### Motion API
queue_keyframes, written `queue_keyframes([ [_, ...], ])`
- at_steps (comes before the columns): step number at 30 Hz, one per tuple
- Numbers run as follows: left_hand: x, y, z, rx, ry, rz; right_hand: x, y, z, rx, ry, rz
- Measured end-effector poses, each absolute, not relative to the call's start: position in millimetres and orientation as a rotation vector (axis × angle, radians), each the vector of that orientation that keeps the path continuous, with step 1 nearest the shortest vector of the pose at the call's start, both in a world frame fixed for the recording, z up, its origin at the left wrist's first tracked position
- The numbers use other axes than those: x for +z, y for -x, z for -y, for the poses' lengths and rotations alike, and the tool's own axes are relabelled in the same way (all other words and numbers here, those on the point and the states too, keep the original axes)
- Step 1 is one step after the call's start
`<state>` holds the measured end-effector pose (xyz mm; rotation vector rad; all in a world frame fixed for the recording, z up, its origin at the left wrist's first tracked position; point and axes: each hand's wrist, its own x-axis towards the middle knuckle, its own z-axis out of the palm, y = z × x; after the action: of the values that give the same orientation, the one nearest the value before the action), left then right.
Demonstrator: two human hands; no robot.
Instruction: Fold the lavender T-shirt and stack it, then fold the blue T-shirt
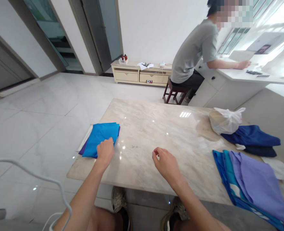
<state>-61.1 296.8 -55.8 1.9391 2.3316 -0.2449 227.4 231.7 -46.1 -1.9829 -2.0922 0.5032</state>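
Note:
A stack of folded cloth lies at the left end of the marble-look table [137, 179]. Its top piece is a bright blue folded cloth [101, 134], with purple and white edges showing beneath. My left hand [105, 151] is at the right edge of this stack, its fingers curled against the blue cloth; the fingertips are partly hidden. Over the middle of the table, my right hand [165, 163] has its fingers curled in toward the thumb, and nothing shows in them.
On the right lie a lavender cloth [260, 179] over teal and blue ones, a dark blue cloth [252, 136] and a white plastic bag [226, 120]. A person [195, 48] sits on a stool [174, 91] beyond the table. A pale cable [36, 176] curves at lower left.

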Motion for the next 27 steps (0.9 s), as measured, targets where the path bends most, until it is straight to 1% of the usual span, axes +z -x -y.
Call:
queue_keyframes([
  [6, -25.7, 40.4, -294.0, -0.081, -1.825, -2.53, -41.5, -246.7, -225.1, 0.473, 1.992, 2.069],
  [8, -17.4, 33.5, -292.1, 0.079, -1.777, -2.546, -42.5, -253.3, -223.8, 0.481, 1.997, 2.04],
  [9, -14.6, 28.2, -290.7, 0.219, -1.768, -2.491, -43.8, -256.1, -223.2, 0.481, 1.991, 2.026],
  [11, -12.2, 13.2, -287.0, 0.603, -1.722, -2.181, -48.0, -260.6, -222.4, 0.44, 1.952, 2.015],
  [13, -12.6, -5.8, -283.0, 0.975, -1.546, -1.667, -52.2, -264.1, -222.8, 0.353, 1.884, 2.022],
  [15, -13.5, -24.5, -280.5, 1.202, -1.279, -1.204, -53.9, -267.6, -225.1, 0.271, 1.84, 1.994],
  [16, -13.9, -32.6, -280.1, 1.267, -1.161, -1.052, -53.3, -269.8, -227.0, 0.248, 1.839, 1.966],
  [18, -15.3, -45.4, -281.1, 1.328, -1.004, -0.912, -49.6, -275.4, -231.8, 0.255, 1.87, 1.923],
  [20, -19.2, -53.9, -283.3, 1.3, -0.938, -0.896, -45.0, -282.1, -237.2, 0.324, 1.908, 1.916],
  [23, -29.6, -60.3, -286.0, 1.221, -0.915, -0.961, -41.5, -291.0, -244.1, 0.437, 1.946, 1.895],
  [27, -38.5, -58.4, -289.6, 1.223, -0.929, -1.108, -37.5, -295.6, -248.5, 0.401, 2.007, 1.762],
])
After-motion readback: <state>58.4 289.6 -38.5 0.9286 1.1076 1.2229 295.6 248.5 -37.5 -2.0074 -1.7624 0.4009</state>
